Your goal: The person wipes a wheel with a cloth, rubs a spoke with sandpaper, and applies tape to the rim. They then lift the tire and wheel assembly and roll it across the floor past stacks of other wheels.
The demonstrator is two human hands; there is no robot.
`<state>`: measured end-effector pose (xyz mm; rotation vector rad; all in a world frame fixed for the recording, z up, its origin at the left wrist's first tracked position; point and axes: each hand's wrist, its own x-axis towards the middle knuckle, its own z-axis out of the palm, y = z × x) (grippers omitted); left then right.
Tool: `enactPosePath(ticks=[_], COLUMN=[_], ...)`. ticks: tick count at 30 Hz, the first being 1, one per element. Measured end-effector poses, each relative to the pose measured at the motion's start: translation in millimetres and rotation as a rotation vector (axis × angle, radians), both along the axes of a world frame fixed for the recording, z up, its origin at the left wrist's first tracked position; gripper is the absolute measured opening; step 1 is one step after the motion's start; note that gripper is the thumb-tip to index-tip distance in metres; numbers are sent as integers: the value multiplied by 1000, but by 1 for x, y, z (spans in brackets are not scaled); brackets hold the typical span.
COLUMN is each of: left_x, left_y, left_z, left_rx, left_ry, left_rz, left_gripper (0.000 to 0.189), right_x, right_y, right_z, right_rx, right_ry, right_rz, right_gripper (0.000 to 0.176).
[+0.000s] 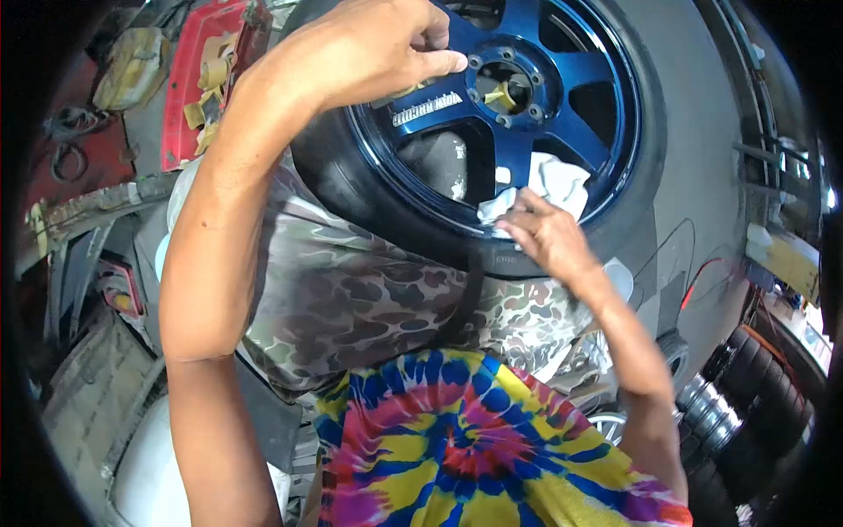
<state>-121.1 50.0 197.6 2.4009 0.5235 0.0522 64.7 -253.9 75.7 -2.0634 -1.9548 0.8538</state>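
A dark blue spoked wheel [514,123] with a black tire [645,114] around it lies tilted against my camouflage-covered legs. My left hand [399,48] is on the wheel's upper left part, its fingers curled and its thumb lying towards the hub; the fingertips are partly hidden. Silver raised lettering [427,110] shows on the spoke just below that hand. At the lower rim, my right hand [549,237] grips a crumpled white cloth [559,183], which spreads over the rim and into a gap between spokes. Yellow tape [500,97] shows inside the centre hole.
A red panel [189,88] with torn masking paper [215,66] lies at the upper left. A dark cable [66,140] is coiled beyond it. Stacked tires [764,378] and metal rims stand at the lower right. A thin cord with a red end [688,294] crosses the grey floor.
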Motion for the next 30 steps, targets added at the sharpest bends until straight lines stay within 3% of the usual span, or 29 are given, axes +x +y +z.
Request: enactPosePath(ticks=[3,5,7,8,9,12,15,16,17,19,21,23,25,27,30], left_x=[0,-8,-22,-26,-25,-9,13,11,13,16,13,10,7,13,17], left_y=[-2,-2,-16,-18,-13,-6,-11,-14,-10,-3,-1,3,0,-1,-3], left_z=[-2,12,26,30,29,27,21,6,-5,-16,-16,-2,7,5,-11], left_rx=[-7,-25,71,179,173,-77,-47,44,49,-25,41,48,33,-4,40], left_ry=[-44,8,-47,-93,-93,-65,46,-109,-103,-4,-14,109,42,50,-9], left_rz=[-2,-11,10,30,36,-13,-41,-81,-88,-87,-64,-51,-26,-43,-50], left_gripper=[36,36,36,36,36,35,35,35,35,35,35,35,36,36,38], right_x=[41,56,33,21,6,-44,-74,-70,-58,-16,23,35,15,-19,-42], right_y=[-7,-11,-7,-9,-11,23,48,38,24,-5,-21,-25,-21,-17,20], right_z=[17,20,27,18,6,-12,-6,-7,-1,16,26,24,16,-2,7], right_rx=[-36,-210,-320,-180,-44,-98,-110,-29,-24,-79,-185,-285,-200,49,87], right_ry=[-215,-435,-343,-239,-130,-53,23,14,20,-116,-347,-392,-176,-3,-174], right_rz=[121,96,-5,-16,-29,-154,-198,-164,-170,-41,-42,-67,-109,-54,96], right_gripper=[26,29,29,28,27,27,32,34,34,34,35,37,31,27,28])
